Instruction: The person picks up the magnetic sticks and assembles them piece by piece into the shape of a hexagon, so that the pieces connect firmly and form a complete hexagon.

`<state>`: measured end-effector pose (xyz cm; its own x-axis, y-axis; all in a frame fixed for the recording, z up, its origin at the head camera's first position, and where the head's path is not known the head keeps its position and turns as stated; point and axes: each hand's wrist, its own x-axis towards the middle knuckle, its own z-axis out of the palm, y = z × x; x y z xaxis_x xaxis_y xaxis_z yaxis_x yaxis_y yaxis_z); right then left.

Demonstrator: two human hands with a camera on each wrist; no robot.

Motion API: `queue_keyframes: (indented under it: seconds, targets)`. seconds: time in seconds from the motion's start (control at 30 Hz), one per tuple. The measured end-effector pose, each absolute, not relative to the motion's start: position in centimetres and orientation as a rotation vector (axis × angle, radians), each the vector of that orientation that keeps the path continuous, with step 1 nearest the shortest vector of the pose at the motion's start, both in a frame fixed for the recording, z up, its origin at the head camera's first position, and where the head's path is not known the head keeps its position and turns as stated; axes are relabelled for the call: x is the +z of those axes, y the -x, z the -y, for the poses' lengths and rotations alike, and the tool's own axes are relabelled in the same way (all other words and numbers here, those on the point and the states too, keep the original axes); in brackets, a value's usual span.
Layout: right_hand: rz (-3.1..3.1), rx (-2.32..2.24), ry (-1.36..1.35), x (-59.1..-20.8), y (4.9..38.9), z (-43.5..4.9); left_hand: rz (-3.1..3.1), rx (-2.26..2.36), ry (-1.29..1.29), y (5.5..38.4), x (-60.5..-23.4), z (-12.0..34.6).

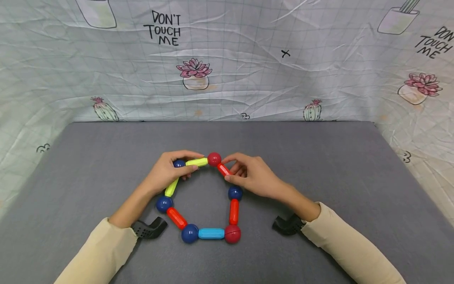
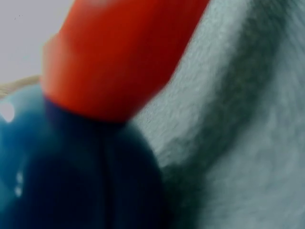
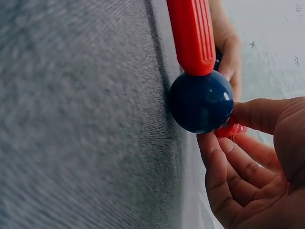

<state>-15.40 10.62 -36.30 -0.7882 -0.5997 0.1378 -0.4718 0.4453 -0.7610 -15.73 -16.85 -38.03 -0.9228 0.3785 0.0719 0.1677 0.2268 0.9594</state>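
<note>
On the grey table lies a ring of magnetic rods and balls. My left hand (image 1: 166,171) pinches the top yellow rod (image 1: 197,162) between thumb and fingers, partly covering a dark blue ball (image 1: 179,163). That rod meets a red ball (image 1: 214,159) at the top. My right hand (image 1: 257,175) pinches a short red rod (image 1: 224,169), which touches the red ball; its lower part is hidden by the thumb. Just below is another dark blue ball (image 3: 202,101), with a second red rod (image 3: 193,36) joined to it. In the left wrist view, a red rod (image 2: 119,52) meets a blue ball (image 2: 71,167).
The ring's lower side has a light blue rod (image 1: 211,233) between a dark blue ball (image 1: 190,233) and a red ball (image 1: 232,234). Another yellow rod (image 1: 172,188) runs down the left. A printed white cloth (image 1: 248,79) hangs behind the table (image 1: 319,157).
</note>
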Motion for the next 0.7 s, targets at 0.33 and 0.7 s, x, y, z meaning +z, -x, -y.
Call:
queue_keyframes:
  seconds: [0.33, 0.7]
  targets:
    - [-2.516, -1.25, 0.899, -36.49, 15.13, -10.68, -2.322, 1.653, -0.533, 15.92, -37.65, 17.16]
    - [-2.58, -1.187, 0.907, -36.85, 14.82, -10.24, -2.429, 1.479, -0.586, 15.88, -37.12, 17.53]
